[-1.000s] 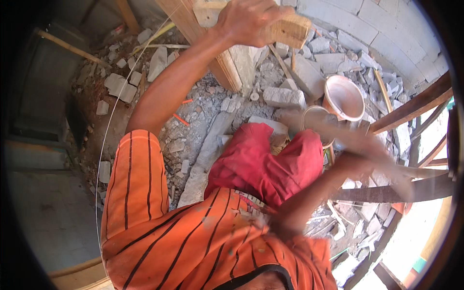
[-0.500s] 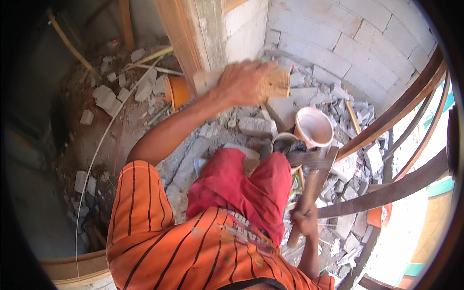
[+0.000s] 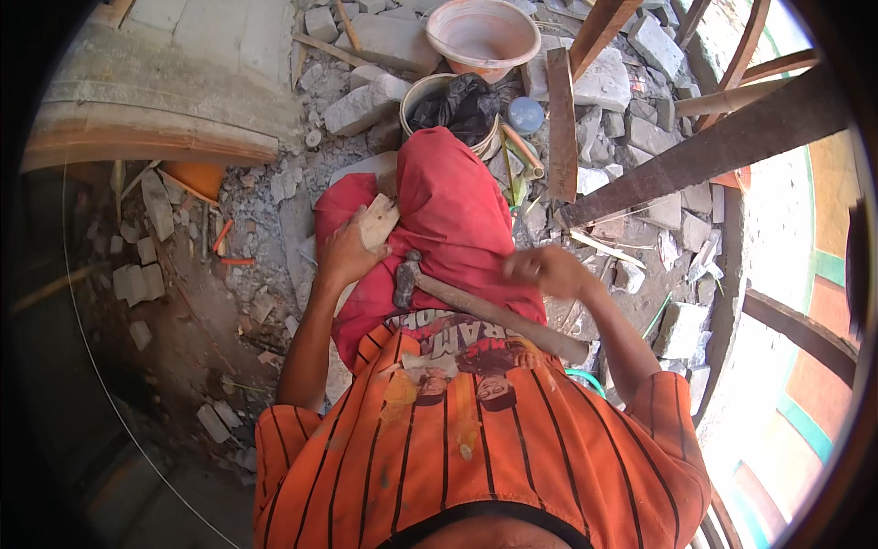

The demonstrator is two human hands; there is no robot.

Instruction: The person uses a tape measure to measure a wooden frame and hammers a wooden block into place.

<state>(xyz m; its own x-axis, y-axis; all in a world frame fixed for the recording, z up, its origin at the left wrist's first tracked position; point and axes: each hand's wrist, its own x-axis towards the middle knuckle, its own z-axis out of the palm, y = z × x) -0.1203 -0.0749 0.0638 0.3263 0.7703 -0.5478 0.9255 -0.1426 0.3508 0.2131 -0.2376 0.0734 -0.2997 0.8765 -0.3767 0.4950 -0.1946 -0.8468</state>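
My left hand (image 3: 344,258) is wrapped round a pale wooden block (image 3: 379,222), held against my left thigh in red trousers. Across my lap lies a hammer (image 3: 498,318), its dark metal head to the left and its wooden handle slanting down to the right. No hand is on the hammer. My right hand (image 3: 551,272) hovers above my right thigh, just beyond the handle; its fingers look curled but are smeared by motion, so whether they hold anything is hidden.
Beyond my knees stand a bucket (image 3: 413,112) with a black plastic bag and a pinkish basin (image 3: 485,41). Broken blocks (image 3: 366,105) and rubble cover the ground. Dark wooden beams (image 3: 704,146) slant in from the right. At left, a wooden frame (image 3: 146,137) sits near an orange container (image 3: 194,179).
My left hand has brought the wooden block down from the door frame to my thigh. The hammer has left my right hand and lies on my lap. The view has tilted downward.
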